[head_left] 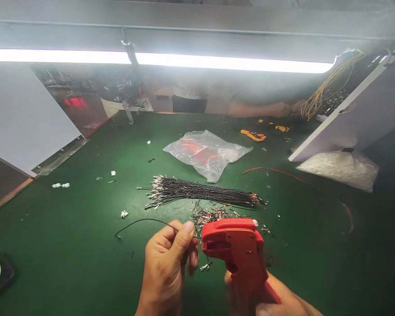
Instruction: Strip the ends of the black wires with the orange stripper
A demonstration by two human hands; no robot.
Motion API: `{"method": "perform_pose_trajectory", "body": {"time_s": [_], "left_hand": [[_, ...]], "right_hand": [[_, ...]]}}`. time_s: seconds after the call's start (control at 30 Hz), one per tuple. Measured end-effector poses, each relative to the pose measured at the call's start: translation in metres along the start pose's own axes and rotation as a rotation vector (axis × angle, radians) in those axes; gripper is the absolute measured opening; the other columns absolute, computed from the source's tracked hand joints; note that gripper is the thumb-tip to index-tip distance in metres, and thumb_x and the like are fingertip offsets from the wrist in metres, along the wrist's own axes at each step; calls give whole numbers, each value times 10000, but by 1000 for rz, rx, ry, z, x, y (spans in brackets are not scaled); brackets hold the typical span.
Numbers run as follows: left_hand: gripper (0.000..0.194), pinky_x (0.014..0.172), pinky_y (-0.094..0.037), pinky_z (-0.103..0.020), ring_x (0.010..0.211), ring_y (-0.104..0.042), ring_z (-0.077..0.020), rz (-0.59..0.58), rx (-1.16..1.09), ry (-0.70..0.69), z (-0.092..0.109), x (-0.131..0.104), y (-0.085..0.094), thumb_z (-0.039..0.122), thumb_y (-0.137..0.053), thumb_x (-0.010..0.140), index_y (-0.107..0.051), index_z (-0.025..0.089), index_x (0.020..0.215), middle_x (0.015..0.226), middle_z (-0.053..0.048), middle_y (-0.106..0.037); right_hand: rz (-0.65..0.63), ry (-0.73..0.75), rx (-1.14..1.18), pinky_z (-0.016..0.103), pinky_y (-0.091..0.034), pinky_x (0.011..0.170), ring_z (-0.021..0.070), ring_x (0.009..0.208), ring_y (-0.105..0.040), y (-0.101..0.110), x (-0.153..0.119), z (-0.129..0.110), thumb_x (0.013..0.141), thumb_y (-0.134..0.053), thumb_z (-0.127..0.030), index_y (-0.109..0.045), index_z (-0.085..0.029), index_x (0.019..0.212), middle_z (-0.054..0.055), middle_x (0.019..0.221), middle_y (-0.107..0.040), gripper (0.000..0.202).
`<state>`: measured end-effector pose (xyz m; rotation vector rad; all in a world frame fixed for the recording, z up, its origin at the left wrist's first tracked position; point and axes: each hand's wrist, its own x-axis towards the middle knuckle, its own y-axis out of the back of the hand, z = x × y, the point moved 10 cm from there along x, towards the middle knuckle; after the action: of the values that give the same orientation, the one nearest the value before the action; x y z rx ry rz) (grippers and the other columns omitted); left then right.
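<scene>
Between thumb and fingers, my left hand [171,254] pinches a thin black wire [145,219]. The wire's loose end curves out to the left, and its other end reaches the jaws of a red wire stripper [246,250]. I cannot tell whether the jaws bite on it. My right hand [276,298] is wrapped round the stripper's handles. Just beyond lies a pile of short black and copper offcuts [210,215]. Behind that is a bundle of black wires [204,191], with metal terminals at the left and bare copper at the right.
A clear plastic bag [213,153] with something red inside lies farther back. A yellow tool [253,135] is at the back right, near a red wire [276,170]. A bag of white parts [342,169] leans by the right panel. White connectors [61,185] lie scattered at left.
</scene>
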<state>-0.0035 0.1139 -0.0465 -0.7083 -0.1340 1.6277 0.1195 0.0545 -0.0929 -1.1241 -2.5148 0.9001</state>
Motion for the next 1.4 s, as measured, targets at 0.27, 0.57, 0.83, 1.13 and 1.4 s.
{"method": "perform_pose_trajectory", "body": {"time_s": [0.27, 0.57, 0.83, 1.13, 1.4], "left_hand": [[493, 400, -268, -150, 365, -370, -28, 54, 5, 6, 0, -4, 5, 491, -889, 667, -544, 164, 535, 381, 72, -468], [541, 424, -236, -173, 402, -316, -32, 67, 89, -20, 0, -4, 8, 510, -886, 653, -474, 181, 530, 414, 85, -422], [541, 412, -217, -179, 391, -301, -32, 30, 120, -31, 4, -4, 5, 524, -887, 637, -485, 183, 517, 413, 89, -399], [490, 425, -224, -187, 410, -311, -42, -31, 94, -40, 4, -4, 0, 513, -853, 713, -538, 176, 547, 431, 87, -401], [346, 582, -431, -209, 584, -507, -94, -143, 122, -180, 16, -7, -11, 463, -780, 825, -660, 185, 658, 610, 34, -563]], "right_hand": [[71, 53, 24, 206, -281, 489, 75, 552, -392, -7, -2, -14, 736, -752, -380, -586, -142, 831, -35, 654, -475, 306], [53, 43, 65, 191, -256, 487, 63, 550, -339, -6, -1, -15, 753, -768, -379, -585, -151, 862, -49, 658, -445, 311], [20, 33, 108, 192, -308, 453, 56, 463, -363, -9, -1, -5, 724, -777, -495, -502, -208, 705, -76, 570, -452, 397], [78, -45, -30, 266, -198, 404, 74, 410, -309, 8, -7, -5, 759, -794, -525, -615, -176, 671, -69, 490, -450, 402], [103, -110, -39, 273, -325, 461, 120, 467, -419, 8, -9, -9, 750, -768, -599, -642, -188, 815, -29, 566, -532, 435]]}}
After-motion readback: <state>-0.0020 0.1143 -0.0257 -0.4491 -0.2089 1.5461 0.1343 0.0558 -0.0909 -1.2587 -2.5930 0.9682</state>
